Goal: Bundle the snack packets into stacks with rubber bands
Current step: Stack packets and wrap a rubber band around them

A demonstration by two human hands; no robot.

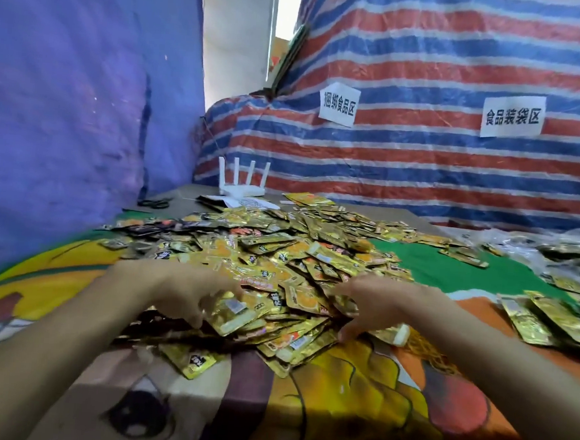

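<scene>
A big heap of gold and orange snack packets (272, 253) covers the middle of the table. My left hand (187, 290) is at the heap's near left edge, its fingers curled over a gold packet (237, 314). My right hand (375, 303) rests on the near right side of the heap, fingers curled down among the packets; the frame is blurred there and whatever it holds is hidden. A row of lined-up packets (549, 320) lies at the right. No rubber band is visible.
A cartoon-print cloth (355, 396) covers the table. At the back stand a white router (243, 185), papers and black scissors (154, 203). A blue sheet hangs on the left, and a striped tarp (457, 163) with two paper signs rises behind. More packets lie at far right.
</scene>
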